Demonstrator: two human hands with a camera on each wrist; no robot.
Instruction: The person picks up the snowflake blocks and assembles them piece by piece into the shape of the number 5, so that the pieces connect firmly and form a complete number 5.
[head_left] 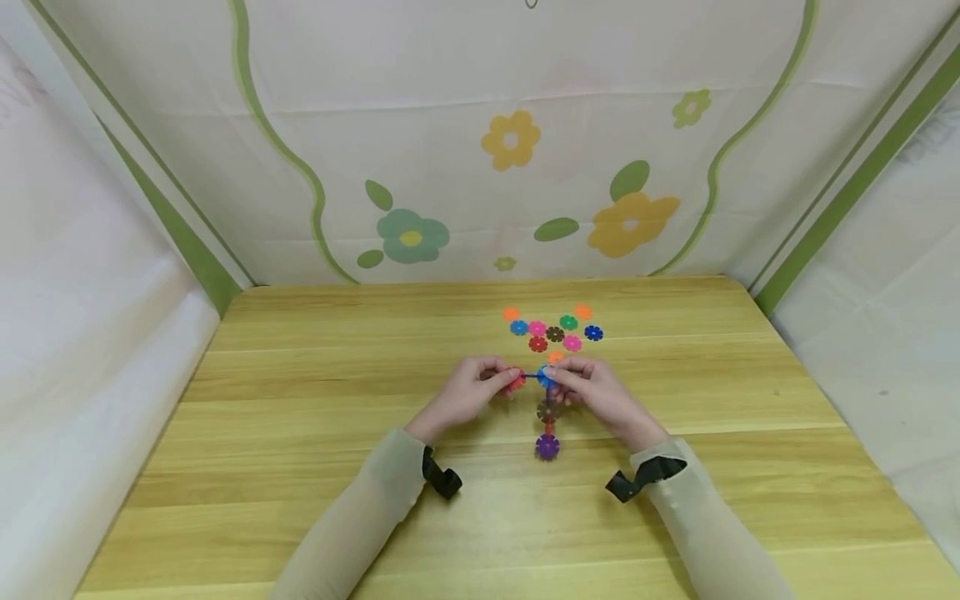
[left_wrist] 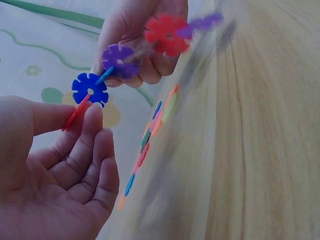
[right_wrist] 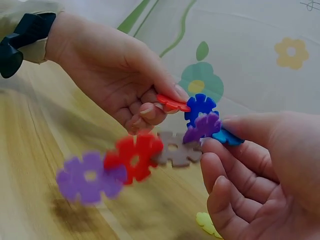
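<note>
My left hand [head_left: 467, 393] pinches a red plastic snowflake disc [right_wrist: 170, 103] between thumb and fingers. Slotted into it edgewise is a dark blue disc [left_wrist: 90, 90], which joins a light blue disc [head_left: 546, 377]. Thumb and fingers of my right hand [head_left: 604, 397] pinch that light blue disc. From it a branch hangs toward me: a purple disc [right_wrist: 202, 127], a grey-brown disc [right_wrist: 175, 149], a second red disc [right_wrist: 134, 156] and a purple end disc [right_wrist: 90, 179]. This linked piece is held up over the table.
Several loose discs, among them a green disc [head_left: 568, 322] and a dark blue one [head_left: 593, 333], lie beyond my hands on the wooden table [head_left: 300, 467]. A yellow-green disc [right_wrist: 208, 224] lies below my right hand. A flowered curtain [head_left: 450, 75] borders the table's far edge.
</note>
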